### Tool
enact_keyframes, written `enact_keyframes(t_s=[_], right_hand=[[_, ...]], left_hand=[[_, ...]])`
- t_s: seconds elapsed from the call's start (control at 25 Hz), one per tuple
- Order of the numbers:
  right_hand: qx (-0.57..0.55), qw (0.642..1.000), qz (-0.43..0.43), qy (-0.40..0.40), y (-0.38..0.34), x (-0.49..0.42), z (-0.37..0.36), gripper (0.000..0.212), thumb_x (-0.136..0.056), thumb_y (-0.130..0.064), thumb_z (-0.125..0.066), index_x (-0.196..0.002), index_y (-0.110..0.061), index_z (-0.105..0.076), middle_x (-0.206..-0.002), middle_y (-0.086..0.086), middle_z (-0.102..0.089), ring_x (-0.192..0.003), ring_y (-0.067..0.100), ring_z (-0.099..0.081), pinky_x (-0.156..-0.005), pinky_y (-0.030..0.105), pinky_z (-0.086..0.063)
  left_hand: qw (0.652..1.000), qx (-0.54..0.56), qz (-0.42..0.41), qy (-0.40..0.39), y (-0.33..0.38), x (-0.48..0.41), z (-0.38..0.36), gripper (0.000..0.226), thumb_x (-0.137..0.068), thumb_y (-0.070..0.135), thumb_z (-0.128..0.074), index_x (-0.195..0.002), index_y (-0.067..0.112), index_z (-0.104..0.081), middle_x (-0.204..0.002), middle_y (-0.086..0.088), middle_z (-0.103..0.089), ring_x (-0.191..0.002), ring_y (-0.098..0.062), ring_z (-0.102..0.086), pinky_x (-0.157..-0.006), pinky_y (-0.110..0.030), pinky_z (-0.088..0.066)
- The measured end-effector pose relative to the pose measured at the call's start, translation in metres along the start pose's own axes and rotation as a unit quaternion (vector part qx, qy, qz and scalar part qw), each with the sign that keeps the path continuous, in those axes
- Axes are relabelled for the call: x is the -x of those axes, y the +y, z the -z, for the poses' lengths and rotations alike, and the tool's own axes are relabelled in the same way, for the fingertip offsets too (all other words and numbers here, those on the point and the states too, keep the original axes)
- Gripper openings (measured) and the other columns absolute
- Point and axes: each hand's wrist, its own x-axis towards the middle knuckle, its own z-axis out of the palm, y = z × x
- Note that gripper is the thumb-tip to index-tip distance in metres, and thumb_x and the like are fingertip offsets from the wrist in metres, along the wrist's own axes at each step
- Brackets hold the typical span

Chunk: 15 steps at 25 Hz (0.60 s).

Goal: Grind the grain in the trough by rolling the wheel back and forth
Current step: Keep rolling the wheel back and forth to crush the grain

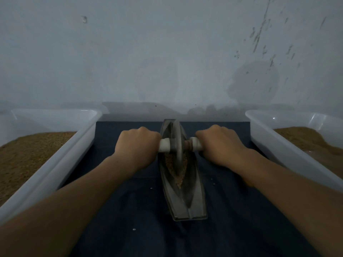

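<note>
Hands on the mill: we grip both white handle stubs of the wheel [177, 141], our left hand [137, 143] curled round the stub at its 9 o'clock, our right hand [220, 145] round the one at 3 o'clock. The wheel stands upright in the metal trough [183, 197], near its 12 o'clock end. The trough lies along the 12-to-6 line on a dark blue cloth [130, 219]. The grain [179, 175] is heaped in the groove on the wheel's 6 o'clock side, touching the rim. White tubs [55, 160] of brown grain sit at 9 and 3 o'clock, apart from the trough.

With the wheel this far forward, a harder push toward 12 o'clock could, we judge, ride it over the tip. Uneven pressure between our hands could tilt the disc, so that it climbs a wall and flings grain onto the cloth, where a few pale specks [134, 229] lie. Nothing visible anchors the trough, and a sharp pull toward 6 o'clock may slide it. Our knuckles ride close to its rim and could scrape.
</note>
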Motion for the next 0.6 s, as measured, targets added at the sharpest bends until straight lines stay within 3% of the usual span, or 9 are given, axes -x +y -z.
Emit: enact_keyframes(t_s=[0.12, 0.32, 0.44, 0.52, 0.6], right_hand=[[0.004, 1.000, -0.018, 0.014, 0.000, -0.022, -0.007, 0.022, -0.085, -0.030, -0.066, -0.082, -0.027, -0.044, -0.080, 0.000, -0.048, -0.076, 0.029, -0.056, -0.060, 0.034, -0.036], [-0.017, 1.000, -0.004, -0.009, 0.005, -0.016, -0.008, 0.024, -0.085, -0.035, -0.063, -0.077, -0.029, -0.040, -0.077, -0.002, -0.051, -0.070, 0.025, -0.052, -0.057, 0.033, -0.036], [0.004, 0.999, 0.012, 0.033, 0.005, 0.019, -0.011, 0.028, -0.086, -0.040, -0.062, -0.084, -0.030, -0.036, -0.067, -0.007, -0.037, -0.058, 0.022, -0.044, -0.047, 0.030, -0.024], [0.011, 0.999, 0.014, 0.047, 0.004, 0.031, -0.007, 0.028, -0.085, -0.042, -0.062, -0.086, -0.030, -0.037, -0.065, -0.009, -0.036, -0.054, 0.018, -0.040, -0.045, 0.028, -0.017], [0.008, 1.000, 0.010, 0.024, 0.003, 0.030, -0.003, 0.030, -0.084, -0.042, -0.062, -0.077, -0.032, -0.034, -0.067, -0.009, -0.040, -0.055, 0.016, -0.039, -0.046, 0.027, -0.019]], left_hand=[[1.000, -0.007, 0.004, -0.021, -0.004, -0.025, -0.001, 0.008, -0.086, 0.029, -0.061, -0.094, 0.029, -0.061, -0.076, 0.002, -0.052, -0.064, -0.023, -0.050, -0.055, -0.034, -0.035], [0.998, -0.001, -0.017, -0.066, -0.002, -0.025, 0.010, 0.016, -0.086, 0.031, -0.062, -0.101, 0.029, -0.063, -0.089, 0.000, -0.060, -0.077, -0.024, -0.061, -0.060, -0.036, -0.040], [0.997, 0.016, -0.046, -0.064, -0.002, 0.000, 0.017, 0.017, -0.082, 0.037, -0.066, -0.096, 0.029, -0.060, -0.075, 0.006, -0.046, -0.061, -0.017, -0.047, -0.057, -0.035, -0.038], [0.996, 0.026, -0.052, -0.062, -0.003, 0.011, 0.019, 0.015, -0.081, 0.037, -0.067, -0.091, 0.030, -0.058, -0.068, 0.009, -0.033, -0.055, -0.014, -0.035, -0.054, -0.034, -0.034], [0.997, 0.024, -0.053, -0.059, -0.002, 0.013, 0.017, 0.014, -0.080, 0.037, -0.066, -0.090, 0.030, -0.058, -0.067, 0.008, -0.031, -0.055, -0.015, -0.036, -0.053, -0.034, -0.034]])
